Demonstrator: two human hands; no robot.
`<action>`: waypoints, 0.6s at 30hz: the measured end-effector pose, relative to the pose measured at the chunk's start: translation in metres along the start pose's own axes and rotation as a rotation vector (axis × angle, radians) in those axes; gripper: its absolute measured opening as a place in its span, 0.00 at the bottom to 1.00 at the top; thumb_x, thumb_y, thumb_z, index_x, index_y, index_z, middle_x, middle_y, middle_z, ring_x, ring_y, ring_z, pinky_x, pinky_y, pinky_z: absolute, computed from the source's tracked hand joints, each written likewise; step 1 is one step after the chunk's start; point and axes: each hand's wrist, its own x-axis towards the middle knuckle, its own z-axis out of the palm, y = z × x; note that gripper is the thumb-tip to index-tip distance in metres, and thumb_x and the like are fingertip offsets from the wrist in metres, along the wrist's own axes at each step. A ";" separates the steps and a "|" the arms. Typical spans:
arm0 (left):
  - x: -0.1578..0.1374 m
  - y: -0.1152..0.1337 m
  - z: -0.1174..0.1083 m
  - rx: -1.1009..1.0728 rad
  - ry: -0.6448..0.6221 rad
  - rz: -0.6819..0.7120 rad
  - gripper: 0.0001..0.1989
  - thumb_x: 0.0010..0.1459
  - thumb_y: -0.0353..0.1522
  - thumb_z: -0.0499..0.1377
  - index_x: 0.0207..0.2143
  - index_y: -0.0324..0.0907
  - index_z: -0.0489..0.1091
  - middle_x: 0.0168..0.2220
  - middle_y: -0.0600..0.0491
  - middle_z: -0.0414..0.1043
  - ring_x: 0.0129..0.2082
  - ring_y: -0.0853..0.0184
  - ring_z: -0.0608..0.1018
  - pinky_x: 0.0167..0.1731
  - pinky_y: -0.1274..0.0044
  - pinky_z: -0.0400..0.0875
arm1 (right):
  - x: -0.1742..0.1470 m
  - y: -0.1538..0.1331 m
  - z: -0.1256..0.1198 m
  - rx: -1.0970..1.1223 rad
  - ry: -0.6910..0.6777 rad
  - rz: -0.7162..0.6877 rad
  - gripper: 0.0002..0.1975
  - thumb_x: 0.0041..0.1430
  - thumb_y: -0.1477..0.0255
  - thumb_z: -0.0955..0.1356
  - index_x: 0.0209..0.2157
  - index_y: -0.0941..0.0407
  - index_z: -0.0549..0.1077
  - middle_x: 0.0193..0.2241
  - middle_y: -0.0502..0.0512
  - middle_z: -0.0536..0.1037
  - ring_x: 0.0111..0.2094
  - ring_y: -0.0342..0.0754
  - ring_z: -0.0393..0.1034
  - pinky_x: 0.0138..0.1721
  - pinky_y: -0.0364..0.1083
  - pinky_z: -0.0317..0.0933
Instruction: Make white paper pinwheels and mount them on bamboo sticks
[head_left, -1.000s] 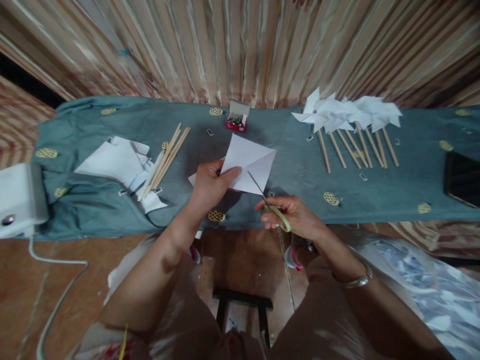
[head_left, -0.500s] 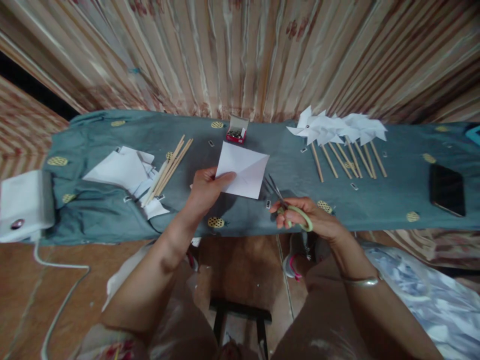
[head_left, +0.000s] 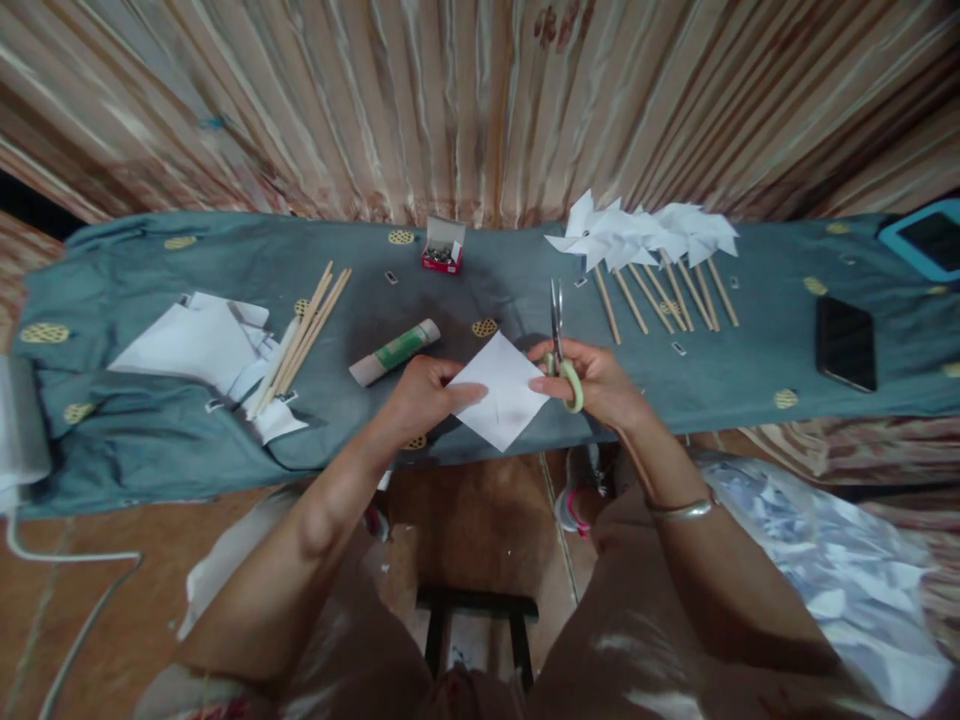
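Note:
A square sheet of white paper (head_left: 500, 400) is held up near the front edge of the cloth-covered table, turned corner-up, with faint creases across it. My left hand (head_left: 427, 395) pinches its left corner, thumb on top. At the right corner, my right hand (head_left: 589, 380) grips the paper too, and green-handled scissors (head_left: 556, 325) hang from the same fingers with their blades pointing away from me. Beyond my left hand lies a glue-stick-like tube with a green label (head_left: 399, 347). An open red box (head_left: 442, 250) of small metal pins stands farther back.
Wooden sticks (head_left: 307, 335) and white paper pieces (head_left: 195, 345) lie at the left. Several paper pinwheels (head_left: 645, 235) on sticks rest at the back right. A black phone (head_left: 846, 343) and a blue-framed device (head_left: 930, 240) sit at the far right, a white box (head_left: 19, 430) at far left.
The paper has turned from square-on to corner-up and come closer. My right hand has moved in to hold its right corner, scissors now upright. The green-labelled tube has come into sight.

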 end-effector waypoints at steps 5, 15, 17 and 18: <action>0.003 0.003 0.003 -0.168 0.130 0.023 0.17 0.41 0.42 0.70 0.28 0.38 0.77 0.23 0.53 0.75 0.23 0.67 0.74 0.24 0.77 0.67 | 0.001 0.004 0.006 0.023 0.020 -0.030 0.23 0.34 0.61 0.80 0.32 0.55 0.73 0.20 0.41 0.66 0.21 0.37 0.56 0.23 0.40 0.53; -0.006 0.002 0.037 -0.538 0.091 0.082 0.32 0.40 0.46 0.72 0.46 0.40 0.72 0.49 0.45 0.78 0.50 0.53 0.78 0.46 0.67 0.75 | 0.009 0.007 0.036 0.240 0.401 -0.141 0.22 0.32 0.65 0.79 0.31 0.53 0.72 0.21 0.40 0.72 0.22 0.39 0.63 0.25 0.40 0.57; -0.006 -0.003 0.045 -0.449 0.055 0.107 0.30 0.39 0.45 0.73 0.43 0.38 0.75 0.45 0.44 0.80 0.49 0.51 0.78 0.50 0.65 0.73 | 0.010 0.007 0.043 0.273 0.393 -0.139 0.21 0.32 0.67 0.79 0.31 0.53 0.71 0.22 0.40 0.72 0.22 0.39 0.64 0.25 0.40 0.58; -0.005 -0.006 0.048 -0.418 0.041 0.117 0.28 0.40 0.46 0.72 0.41 0.37 0.76 0.44 0.44 0.81 0.49 0.51 0.79 0.52 0.64 0.72 | 0.010 0.007 0.046 0.288 0.382 -0.135 0.21 0.32 0.67 0.78 0.31 0.53 0.72 0.22 0.40 0.73 0.22 0.39 0.65 0.25 0.40 0.58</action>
